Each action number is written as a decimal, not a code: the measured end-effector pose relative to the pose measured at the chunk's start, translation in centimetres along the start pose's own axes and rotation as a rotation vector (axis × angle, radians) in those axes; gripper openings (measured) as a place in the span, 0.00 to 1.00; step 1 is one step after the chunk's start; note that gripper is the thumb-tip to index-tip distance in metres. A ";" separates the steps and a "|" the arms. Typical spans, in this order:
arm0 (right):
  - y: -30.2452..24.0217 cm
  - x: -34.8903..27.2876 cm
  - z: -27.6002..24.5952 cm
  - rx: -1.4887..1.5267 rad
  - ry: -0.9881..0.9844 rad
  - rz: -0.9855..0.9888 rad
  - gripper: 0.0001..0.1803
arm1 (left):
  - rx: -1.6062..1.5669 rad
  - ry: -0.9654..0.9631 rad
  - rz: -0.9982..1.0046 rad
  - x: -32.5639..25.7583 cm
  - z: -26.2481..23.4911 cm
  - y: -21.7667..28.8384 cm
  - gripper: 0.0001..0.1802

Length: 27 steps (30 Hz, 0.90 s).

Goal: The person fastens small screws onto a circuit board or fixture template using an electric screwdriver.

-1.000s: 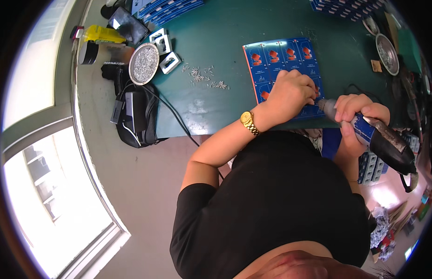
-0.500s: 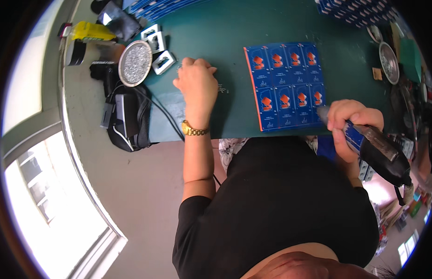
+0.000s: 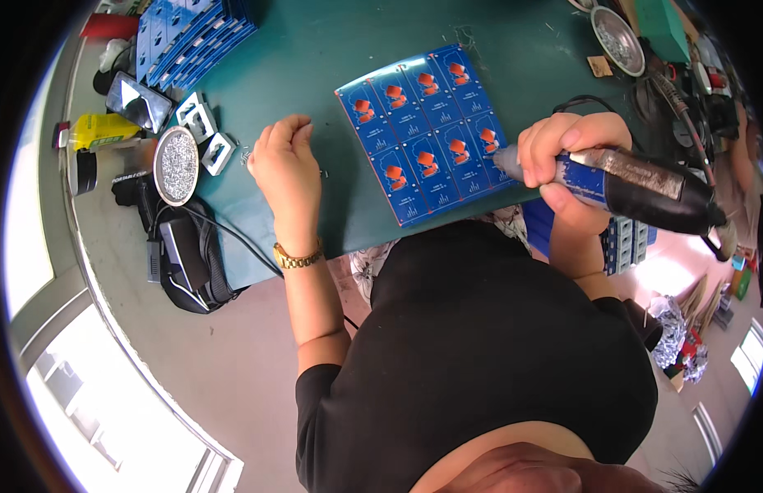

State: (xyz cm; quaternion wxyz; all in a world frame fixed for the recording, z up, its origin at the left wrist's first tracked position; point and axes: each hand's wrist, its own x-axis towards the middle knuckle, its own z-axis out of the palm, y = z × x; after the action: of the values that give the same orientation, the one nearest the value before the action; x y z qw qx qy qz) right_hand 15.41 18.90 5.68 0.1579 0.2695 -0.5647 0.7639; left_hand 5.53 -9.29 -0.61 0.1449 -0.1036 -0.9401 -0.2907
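Observation:
My right hand (image 3: 571, 156) is wrapped round a blue and black electric screwdriver (image 3: 645, 185), which lies nearly level and points left. Its grey tip ends over the right edge of a blue panel (image 3: 423, 135) printed with rows of orange figures. I cannot tell whether the tip touches it. To the left of the panel, my left hand (image 3: 289, 177) hovers low over the green table, fingers curled and drawn together. Whatever they may pinch is too small to make out. A few tiny screws (image 3: 245, 154) lie beside that hand.
A round metal dish (image 3: 176, 166) full of small screws stands at the left, by white frame-like parts (image 3: 219, 154). Stacked blue panels (image 3: 192, 45) rise at the back left. Another dish (image 3: 618, 41) sits back right. A black cable (image 3: 242, 238) crosses the table's near-left edge.
The view has swung, so the table and everything on it appear shifted left and turned. The screwdriver's tip now overlaps the panel's right edge. My left fingers stay curled together.

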 end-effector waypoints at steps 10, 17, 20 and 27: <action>-0.4 -0.9 1.0 -0.101 -0.052 0.010 0.25 | -0.528 -0.148 0.184 -2.4 1.7 8.4 0.03; 0.5 -1.1 0.8 -0.139 0.224 -0.026 0.27 | -0.397 -0.265 0.452 -4.7 5.5 10.3 0.05; 0.4 -1.2 0.5 -0.134 0.200 -0.048 0.27 | -0.363 -0.239 0.486 -4.9 5.8 10.7 0.05; -0.3 -1.9 0.9 -0.195 0.123 0.006 0.27 | -0.371 -0.195 0.495 -4.9 6.5 10.7 0.06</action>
State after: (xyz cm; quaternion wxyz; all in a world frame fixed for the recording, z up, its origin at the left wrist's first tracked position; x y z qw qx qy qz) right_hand 17.36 18.25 4.98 0.2155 0.2037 -0.6264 0.7208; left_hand 11.76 2.56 -1.84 0.0994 -0.3811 -0.8268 -0.4016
